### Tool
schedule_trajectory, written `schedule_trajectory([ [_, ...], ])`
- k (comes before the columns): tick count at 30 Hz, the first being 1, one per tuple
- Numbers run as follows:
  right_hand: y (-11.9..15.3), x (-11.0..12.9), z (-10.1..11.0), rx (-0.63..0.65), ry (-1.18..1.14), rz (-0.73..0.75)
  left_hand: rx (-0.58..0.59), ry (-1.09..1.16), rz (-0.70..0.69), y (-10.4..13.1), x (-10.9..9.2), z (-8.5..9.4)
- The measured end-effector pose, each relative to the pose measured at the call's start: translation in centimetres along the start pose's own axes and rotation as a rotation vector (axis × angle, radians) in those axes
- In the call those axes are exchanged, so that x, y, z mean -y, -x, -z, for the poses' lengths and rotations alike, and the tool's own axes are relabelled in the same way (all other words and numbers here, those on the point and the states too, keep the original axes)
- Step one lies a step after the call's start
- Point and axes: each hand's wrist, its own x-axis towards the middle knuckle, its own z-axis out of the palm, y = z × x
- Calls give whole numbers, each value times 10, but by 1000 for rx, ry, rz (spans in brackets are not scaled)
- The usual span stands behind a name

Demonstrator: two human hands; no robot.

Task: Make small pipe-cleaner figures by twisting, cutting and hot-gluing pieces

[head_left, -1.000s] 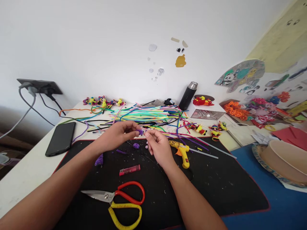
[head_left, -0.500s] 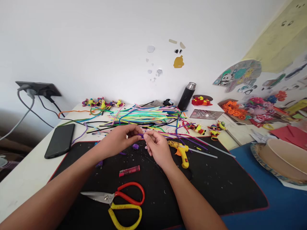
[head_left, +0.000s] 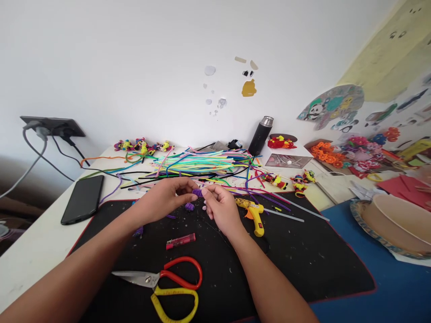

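Note:
Between my fingertips, over the far part of the black mat [head_left: 215,278], is a small purple pipe-cleaner coil [head_left: 197,193]. My left hand [head_left: 167,199] pinches its left end with thumb and fingers. The thumb and fingers of my right hand [head_left: 220,206] close on its right end. Just below my hands lies another purple coil [head_left: 189,207], and a further purple piece [head_left: 138,231] rests near my left forearm. A yellow hot glue gun [head_left: 256,215] lies right of my right hand, a clear glue stick in its back.
Scissors [head_left: 158,280] with red and yellow handles and a pink lighter [head_left: 181,241] lie on the mat. Behind is a pile of coloured pipe cleaners [head_left: 202,162]. A phone [head_left: 82,199] lies left; a black flask [head_left: 261,135] and a white bowl [head_left: 404,220] are on the right.
More of the purple coil shows between my fingers, as they have drawn slightly apart. The whole view has shifted a little; the other things lie where they were.

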Motion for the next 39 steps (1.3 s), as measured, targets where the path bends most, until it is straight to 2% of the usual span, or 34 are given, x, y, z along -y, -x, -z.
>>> schedule_trajectory([
  [6,-1,-1,1,22,-57,-33,2,7,-1,0,3,-3],
  [22,-1,2,1,73,-189,-67,-107,-39,-90,-1,9,-9],
  [34,2,4,0,49,-244,-72,-128,274,-61,-3,6,-11],
  [39,2,3,1,58,-180,-74,-56,261,-37,-1,2,-9],
])
